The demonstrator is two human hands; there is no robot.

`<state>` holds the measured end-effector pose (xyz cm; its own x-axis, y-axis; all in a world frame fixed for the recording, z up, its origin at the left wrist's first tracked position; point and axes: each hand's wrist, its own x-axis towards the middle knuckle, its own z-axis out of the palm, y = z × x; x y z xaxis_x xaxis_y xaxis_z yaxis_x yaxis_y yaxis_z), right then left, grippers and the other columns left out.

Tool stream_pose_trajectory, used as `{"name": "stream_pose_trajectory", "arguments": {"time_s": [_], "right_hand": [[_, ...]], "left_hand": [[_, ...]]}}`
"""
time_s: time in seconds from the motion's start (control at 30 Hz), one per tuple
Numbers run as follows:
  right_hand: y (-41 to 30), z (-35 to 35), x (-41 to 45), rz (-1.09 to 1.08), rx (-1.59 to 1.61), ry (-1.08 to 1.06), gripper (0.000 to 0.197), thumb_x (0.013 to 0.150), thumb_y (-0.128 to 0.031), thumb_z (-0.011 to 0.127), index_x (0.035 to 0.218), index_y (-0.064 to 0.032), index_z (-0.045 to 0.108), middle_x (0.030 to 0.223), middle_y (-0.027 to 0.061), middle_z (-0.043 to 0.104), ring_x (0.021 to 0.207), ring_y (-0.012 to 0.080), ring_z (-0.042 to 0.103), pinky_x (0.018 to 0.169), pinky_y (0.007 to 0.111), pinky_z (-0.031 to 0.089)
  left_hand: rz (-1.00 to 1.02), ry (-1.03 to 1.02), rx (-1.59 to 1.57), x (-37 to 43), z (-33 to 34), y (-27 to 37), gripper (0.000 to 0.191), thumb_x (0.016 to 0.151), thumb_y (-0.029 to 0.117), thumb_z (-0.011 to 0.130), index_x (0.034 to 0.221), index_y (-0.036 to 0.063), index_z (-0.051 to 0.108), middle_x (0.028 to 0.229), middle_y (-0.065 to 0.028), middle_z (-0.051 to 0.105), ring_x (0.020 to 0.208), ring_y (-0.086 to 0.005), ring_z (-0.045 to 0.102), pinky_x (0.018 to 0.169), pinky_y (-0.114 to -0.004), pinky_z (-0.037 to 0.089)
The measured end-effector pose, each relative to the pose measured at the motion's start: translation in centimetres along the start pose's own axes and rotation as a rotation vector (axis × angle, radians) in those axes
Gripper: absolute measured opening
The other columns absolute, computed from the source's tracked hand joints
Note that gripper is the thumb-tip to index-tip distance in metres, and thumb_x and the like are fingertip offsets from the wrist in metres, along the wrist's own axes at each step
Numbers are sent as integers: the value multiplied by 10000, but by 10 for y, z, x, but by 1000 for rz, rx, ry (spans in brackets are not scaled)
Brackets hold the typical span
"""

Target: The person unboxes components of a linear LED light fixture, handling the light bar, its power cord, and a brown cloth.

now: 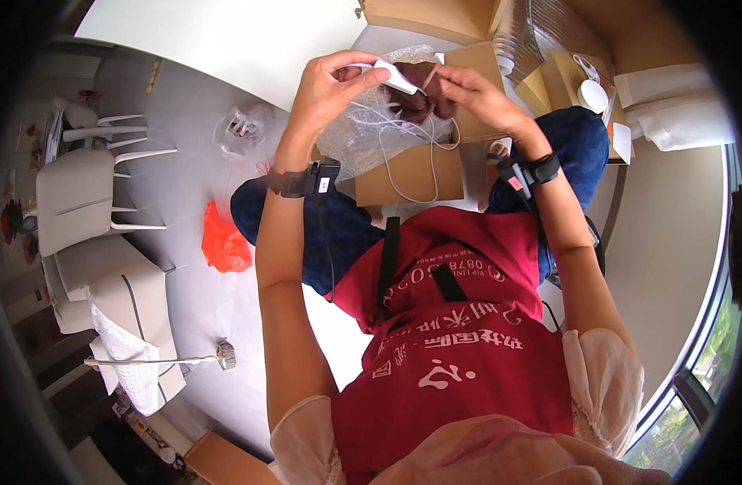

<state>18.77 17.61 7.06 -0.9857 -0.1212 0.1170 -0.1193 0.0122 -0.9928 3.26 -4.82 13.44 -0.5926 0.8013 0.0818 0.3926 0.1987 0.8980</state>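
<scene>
My left hand (pixel 340 88) grips a small white plastic device (pixel 397 77) between thumb and fingers; a white cable (pixel 433 142) loops below it. Across from it, my right hand (pixel 477 97) pinches a thin brownish strip (pixel 432 75). Between the hands lies a bunched dark-brown cloth-like item (pixel 414 100), partly hidden by the device. It rests over clear bubble wrap (pixel 347 142) and an open cardboard box (pixel 410 173) in front of my knees. What the far end of the device touches is too small to tell.
A white panel (pixel 225 42) stands at the upper left. An orange plastic bag (pixel 225 239) and a clear plastic bag (pixel 242 130) lie on the floor. Chairs (pixel 77 200) and a long-handled brush (pixel 225 354) are at left. At upper right, a round white object (pixel 592 96) sits on cardboard.
</scene>
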Motion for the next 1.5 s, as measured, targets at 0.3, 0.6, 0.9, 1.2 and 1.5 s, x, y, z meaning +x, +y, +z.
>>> {"name": "stream_pose_trajectory", "arguments": {"time_s": [0.3, 0.6, 0.9, 1.2, 1.5], "right_hand": [[-50, 51, 15, -62, -155, 208, 221, 1029, -195, 548, 1046, 13, 621, 758, 18, 629, 603, 96, 625, 554, 248, 525], [-65, 5, -4, -65, 11, -133, 288, 1019, -275, 588, 1110, -4, 622, 902, -3, 642, 837, 43, 565, 759, 209, 492], [-64, -27, -25, 25, -107, -137, 261, 1024, -234, 581, 1099, 15, 599, 890, 6, 639, 806, 67, 555, 739, 231, 487], [-67, 7, 6, 55, 123, -218, 305, 1031, -254, 565, 1186, 6, 603, 1062, 1, 639, 970, 53, 563, 871, 220, 486], [-81, -12, -23, 91, 197, -289, 240, 1032, -238, 576, 1068, -2, 606, 942, -33, 612, 826, 24, 544, 736, 180, 472]], "left_hand": [[187, -354, 98, -13, -1, 28, 311, 936, 215, 709, 1150, 23, 591, 991, -35, 659, 866, -136, 613, 780, -288, 499], [275, -244, 325, -33, -37, 60, 205, 975, 221, 624, 1034, 34, 566, 877, -26, 598, 854, -117, 555, 813, -272, 452], [114, -369, 133, -30, -66, 40, 138, 989, 197, 591, 957, 64, 607, 813, 8, 582, 760, -107, 525, 727, -271, 452], [387, -417, 530, -7, -12, 80, 187, 1004, 192, 532, 973, 23, 605, 696, -86, 556, 634, -198, 480, 664, -282, 420], [334, -383, 464, -12, -83, 81, 188, 972, 166, 561, 899, 25, 661, 621, -15, 513, 576, -90, 470, 566, -260, 380]]}}
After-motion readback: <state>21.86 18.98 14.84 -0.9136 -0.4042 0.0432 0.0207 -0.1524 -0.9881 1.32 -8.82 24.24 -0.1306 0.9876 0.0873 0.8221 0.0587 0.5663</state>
